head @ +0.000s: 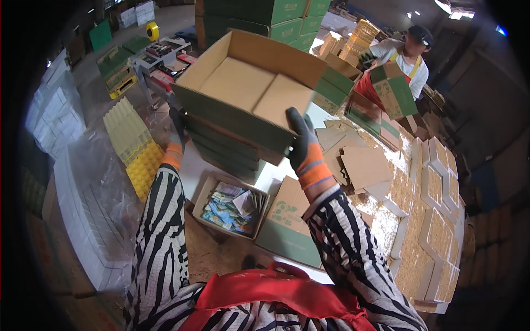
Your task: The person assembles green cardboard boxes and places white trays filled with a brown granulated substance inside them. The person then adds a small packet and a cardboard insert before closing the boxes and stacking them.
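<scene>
An open-topped cardboard box (236,105), green outside and brown inside, is held up between my gloved hands. My right hand (304,142), in a dark and orange glove, grips its near right corner, the thumb over the rim. My left hand (176,132) is at its left end, the fingers partly hidden. Beneath it stand more green boxes (223,153) on a white table. Nearer to me, a small open carton (265,207) holds many colourful printed packets (232,207). Beside it lies a brown and green carton (290,219).
Flat cardboard pieces (366,167) and white trays of shredded filling (441,236) cover the right side. A co-worker (414,62) holds a box at the back right. Yellow egg-tray-like sheets (143,165) lie left, near a carton-sealing machine (161,62). Stacked green cartons (285,31) stand behind.
</scene>
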{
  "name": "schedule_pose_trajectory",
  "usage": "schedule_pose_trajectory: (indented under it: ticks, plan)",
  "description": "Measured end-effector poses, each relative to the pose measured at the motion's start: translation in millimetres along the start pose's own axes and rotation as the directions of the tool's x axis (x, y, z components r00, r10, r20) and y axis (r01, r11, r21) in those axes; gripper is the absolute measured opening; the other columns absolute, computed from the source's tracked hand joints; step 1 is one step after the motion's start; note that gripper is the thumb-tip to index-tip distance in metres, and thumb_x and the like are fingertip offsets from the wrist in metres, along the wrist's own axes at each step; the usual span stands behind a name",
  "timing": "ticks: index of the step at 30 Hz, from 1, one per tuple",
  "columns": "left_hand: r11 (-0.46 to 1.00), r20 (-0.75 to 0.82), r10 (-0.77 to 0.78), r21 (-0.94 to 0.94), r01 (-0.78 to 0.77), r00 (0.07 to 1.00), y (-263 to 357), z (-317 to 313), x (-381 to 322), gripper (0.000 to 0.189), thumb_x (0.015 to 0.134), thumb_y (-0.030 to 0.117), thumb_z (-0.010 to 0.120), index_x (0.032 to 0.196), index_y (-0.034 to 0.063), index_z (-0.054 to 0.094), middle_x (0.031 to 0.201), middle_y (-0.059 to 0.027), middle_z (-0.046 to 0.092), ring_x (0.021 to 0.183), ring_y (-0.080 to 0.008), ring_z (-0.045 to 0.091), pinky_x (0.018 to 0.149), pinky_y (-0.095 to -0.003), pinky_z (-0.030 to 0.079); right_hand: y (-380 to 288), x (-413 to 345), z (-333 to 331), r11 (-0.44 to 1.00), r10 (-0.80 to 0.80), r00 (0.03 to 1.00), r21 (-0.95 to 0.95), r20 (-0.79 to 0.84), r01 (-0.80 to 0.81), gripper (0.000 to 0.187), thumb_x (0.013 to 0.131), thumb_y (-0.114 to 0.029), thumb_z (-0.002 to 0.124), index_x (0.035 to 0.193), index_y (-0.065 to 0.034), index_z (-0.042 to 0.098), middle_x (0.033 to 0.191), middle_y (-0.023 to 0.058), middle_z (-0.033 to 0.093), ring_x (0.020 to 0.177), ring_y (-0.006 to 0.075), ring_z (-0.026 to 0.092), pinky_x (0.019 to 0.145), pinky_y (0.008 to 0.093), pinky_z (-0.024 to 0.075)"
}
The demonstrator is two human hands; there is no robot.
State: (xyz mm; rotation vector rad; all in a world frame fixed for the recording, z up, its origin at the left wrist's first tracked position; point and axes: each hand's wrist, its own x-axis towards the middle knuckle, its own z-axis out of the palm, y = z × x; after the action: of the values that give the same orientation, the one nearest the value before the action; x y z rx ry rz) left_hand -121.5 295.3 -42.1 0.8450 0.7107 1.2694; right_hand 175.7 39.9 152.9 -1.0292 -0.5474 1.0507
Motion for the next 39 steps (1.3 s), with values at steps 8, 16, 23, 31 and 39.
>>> schedule_pose_trajectory:
  ticks: [8,16,23,31,39]
  plan:
    - [0.174,-0.121,0.503,0.984,0.037,0.856,-26.9,-22.2,-13.7,0.043,0.099,0.024,0.041,0.133,-0.0040,0.042,0.135,-0.0206,0.047,0.126,-0.0319,0.044,0.106,-0.0390,0.035,53.9,37.5,6.6,0.931,0.290,0.947,-0.270,0.136,-0.246,0.082,0.086,-0.063,0.052,0.149,-0.0213,0.022,0.150,0.0136,0.027,0.134,0.0369,0.030,0.099,0.0543,0.0366]
    - [0.172,0.673,0.041,0.723,-0.669,0.738,-71.9,211.8,-302.1,0.073,0.082,0.028,0.062,0.144,0.0041,0.033,0.148,-0.0224,0.028,0.137,-0.0411,0.025,0.113,-0.0518,0.017,49.5,-129.8,-316.8,0.251,-0.525,0.780,-0.938,-0.340,-0.240,0.082,0.080,-0.037,0.074,0.138,0.0062,0.036,0.137,0.0252,0.045,0.127,0.0339,0.044,0.104,0.0361,0.0383]
    - [-0.143,0.550,-0.349,0.769,-0.623,0.759,-181.3,234.3,-364.4,0.085,0.083,0.048,0.055,0.148,0.0035,0.023,0.154,-0.0197,0.017,0.142,-0.0391,0.012,0.114,-0.0534,0.001,110.0,-200.3,-427.3,0.140,-0.519,0.673,-0.830,-0.526,-0.540,0.078,0.072,-0.039,0.080,0.124,0.0098,0.047,0.119,0.0255,0.058,0.104,0.0316,0.061,0.093,0.0345,0.0475]
    - [-0.062,0.546,-0.101,0.831,-0.553,0.832,-212.0,218.9,-362.6,0.081,0.084,0.037,0.056,0.149,0.0043,0.020,0.154,-0.0163,0.019,0.143,-0.0366,0.014,0.114,-0.0534,0.004,52.2,-186.8,-401.7,0.116,-0.723,0.502,-0.800,-0.475,-0.589,0.095,0.071,-0.047,0.076,0.140,0.0029,0.033,0.122,0.0271,0.055,0.114,0.0383,0.054,0.099,0.0417,0.0418]
    - [-0.368,0.335,-0.258,0.833,-0.413,0.906,-196.5,250.1,-372.8,0.083,0.088,0.051,0.050,0.150,0.0086,0.016,0.156,-0.0152,0.015,0.143,-0.0377,0.012,0.113,-0.0555,0.003,53.4,-195.9,-421.4,0.571,-0.342,0.727,-0.746,-0.595,-0.343,0.077,0.071,-0.039,0.077,0.129,0.0024,0.046,0.118,0.0240,0.059,0.110,0.0385,0.057,0.097,0.0430,0.0443]
